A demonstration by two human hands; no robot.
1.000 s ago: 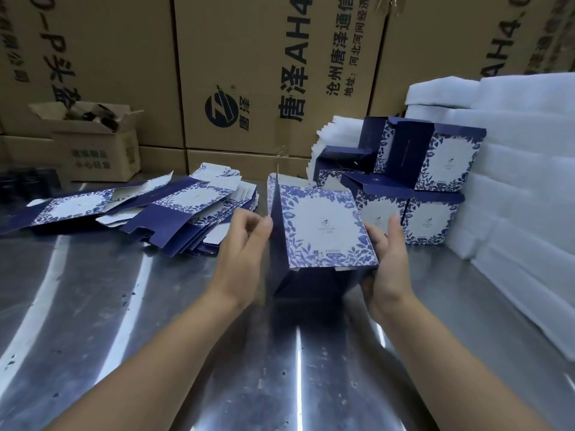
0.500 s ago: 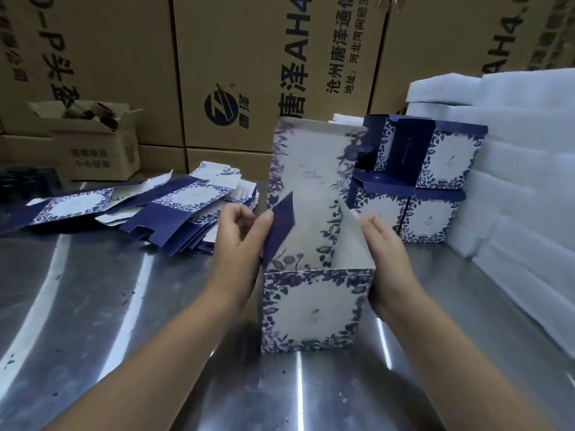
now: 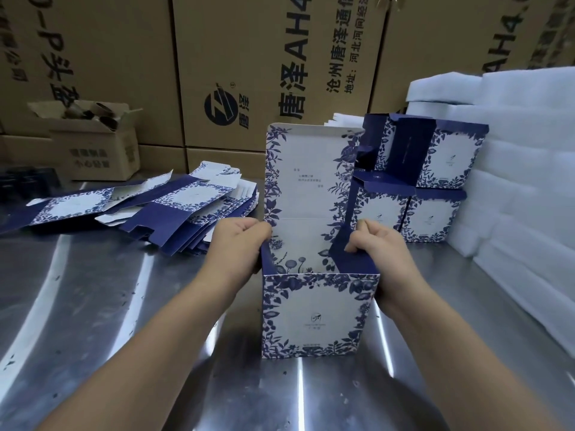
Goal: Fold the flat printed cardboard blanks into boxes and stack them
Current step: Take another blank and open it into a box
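Fingers curl onto the upright box near the table's front edge: the left hand grips its left wall, and the right hand pinches the blue side flap inward. This is likely the top-closing step. Next the flaps need tucking and the tall lid folding down, then stacking with the finished boxes at the far right edge.

A shiny metal bench carries a fanned pile of flat blue-and-white blanks toward its far left and one open box standing upright near the middle. Folded boxes are stacked at the far right, beside white foam sheets along the right edge.
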